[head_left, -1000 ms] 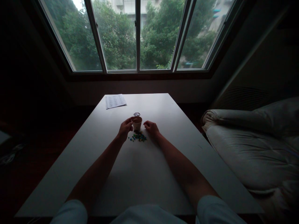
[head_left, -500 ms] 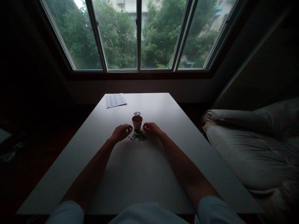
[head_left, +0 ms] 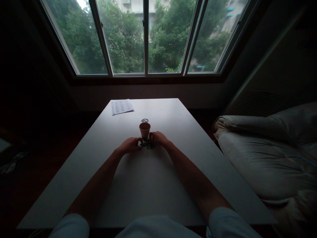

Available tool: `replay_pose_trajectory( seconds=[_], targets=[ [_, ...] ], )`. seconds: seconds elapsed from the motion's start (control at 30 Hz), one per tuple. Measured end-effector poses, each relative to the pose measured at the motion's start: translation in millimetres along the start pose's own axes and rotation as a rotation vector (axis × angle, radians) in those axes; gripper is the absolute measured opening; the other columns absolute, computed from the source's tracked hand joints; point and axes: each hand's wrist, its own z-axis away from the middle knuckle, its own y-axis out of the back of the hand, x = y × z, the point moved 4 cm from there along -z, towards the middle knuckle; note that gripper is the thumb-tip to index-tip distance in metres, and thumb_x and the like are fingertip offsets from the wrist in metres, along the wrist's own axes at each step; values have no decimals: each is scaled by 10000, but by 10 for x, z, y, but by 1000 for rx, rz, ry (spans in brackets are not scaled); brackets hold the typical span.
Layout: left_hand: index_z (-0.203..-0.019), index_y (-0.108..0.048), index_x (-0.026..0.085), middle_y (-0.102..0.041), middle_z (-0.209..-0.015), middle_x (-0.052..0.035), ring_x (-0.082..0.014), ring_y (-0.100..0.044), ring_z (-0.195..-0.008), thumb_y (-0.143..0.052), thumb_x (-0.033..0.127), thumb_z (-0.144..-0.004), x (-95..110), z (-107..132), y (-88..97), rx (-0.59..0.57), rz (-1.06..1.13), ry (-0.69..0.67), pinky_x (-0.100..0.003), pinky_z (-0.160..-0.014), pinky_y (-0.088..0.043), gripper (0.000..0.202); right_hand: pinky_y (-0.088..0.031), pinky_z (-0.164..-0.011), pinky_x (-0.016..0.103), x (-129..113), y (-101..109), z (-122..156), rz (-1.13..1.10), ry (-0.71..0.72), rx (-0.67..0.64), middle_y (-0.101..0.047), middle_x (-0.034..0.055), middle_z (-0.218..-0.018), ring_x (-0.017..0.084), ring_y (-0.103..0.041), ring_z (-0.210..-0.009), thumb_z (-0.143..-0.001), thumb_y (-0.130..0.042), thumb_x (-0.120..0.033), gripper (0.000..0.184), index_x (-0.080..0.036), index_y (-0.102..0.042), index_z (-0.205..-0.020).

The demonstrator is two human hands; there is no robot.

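Note:
A paper cup (head_left: 145, 130) stands upright on the white table, its dark open mouth facing up. Just in front of it lies a small pile of tiny coloured pieces (head_left: 148, 145), green, blue and yellowish, too small to name. My left hand (head_left: 130, 144) is at the pile's left side, thumb and fingers apart around its edge. Close against the cup's lower right side, my right hand (head_left: 158, 138) has its fingers curved and slightly apart. Whether it touches the cup I cannot tell. No held piece shows in either hand.
Behind the cup lies a round lid-like thing (head_left: 145, 121). Sheets of printed paper (head_left: 122, 107) are at the far left of the white table (head_left: 153, 188). A padded pale couch or mattress (head_left: 267, 158) stands to the right. Beyond the table is a window (head_left: 163, 43).
My left hand has moved right and nearer to me, onto the left edge of the pile. My right hand has shifted slightly left, closer to the cup.

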Motion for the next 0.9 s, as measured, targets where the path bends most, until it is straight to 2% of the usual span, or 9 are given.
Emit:
replay_pose_trajectory(
  seconds=[0.23,0.47,0.7,0.9],
  targets=[
    [-1096,-669,223,-694,-906,-41,-168,-617,-769,-572,279,-851,83,-18,-56,66,-19,-20,-252,-682,-421,269,-404,-669,231,20,-6,-20,4,23,-5,-743,67,-977,188,-670,-846,-871,-619,-319,213,-237,-729,-1034],
    [-1038,-665,231,-688,-978,-49,-171,-628,-808,-534,250,-877,81,-32,-124,107,-58,-28,-249,-695,-421,208,-394,-654,227,-18,4,20,-36,125,-42,-740,39,-1038,199,-674,-873,-834,-665,-480,361,-272,-698,-1127],
    [-994,-643,214,-682,-970,-55,-175,-627,-820,-534,239,-886,79,-34,-129,114,-83,-24,-250,-701,-424,156,-390,-674,227,-49,25,23,-6,116,-59,-737,57,-1049,201,-671,-900,-856,-644,-355,305,-251,-686,-1140],
    [-959,-633,201,-671,-946,-60,-165,-613,-795,-506,207,-888,72,-36,-98,131,-108,9,-253,-707,-421,146,-403,-664,243,-100,89,70,91,81,-35,-735,75,-1037,219,-679,-894,-872,-619,-376,278,-245,-684,-1108]
  ],
)
